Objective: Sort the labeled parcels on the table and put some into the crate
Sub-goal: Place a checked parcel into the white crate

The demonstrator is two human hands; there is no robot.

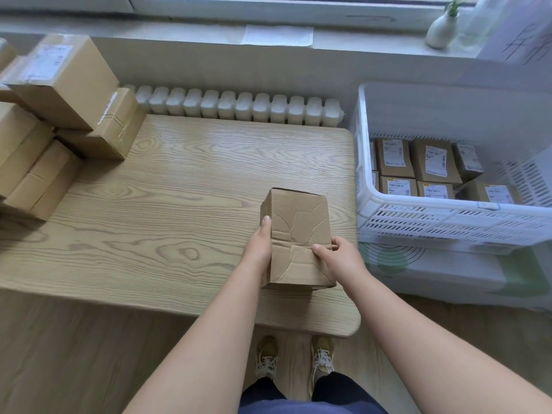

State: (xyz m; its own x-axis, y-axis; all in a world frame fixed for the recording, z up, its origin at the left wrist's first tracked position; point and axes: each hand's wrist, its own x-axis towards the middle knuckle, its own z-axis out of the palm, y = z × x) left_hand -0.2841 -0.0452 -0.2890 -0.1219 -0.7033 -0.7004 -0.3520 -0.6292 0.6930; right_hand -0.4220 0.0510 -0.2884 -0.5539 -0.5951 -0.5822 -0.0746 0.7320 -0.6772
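A creased brown cardboard parcel [298, 228] is over the right part of the wooden table [179, 210], held between both hands; no label shows on its visible face. My left hand [259, 245] grips its left side with the thumb laid along the top face. My right hand [336, 258] grips its right side, thumb on top and fingers curled round the edge. A white slatted plastic crate [433, 222] stands just right of the table and holds several labeled parcels [436, 162].
A pile of brown parcels [59, 121], some labeled, fills the table's left end. A white radiator [239, 106] runs behind the table under a windowsill with a vase [442, 29]. The crate rests on a clear plastic bin [448, 273].
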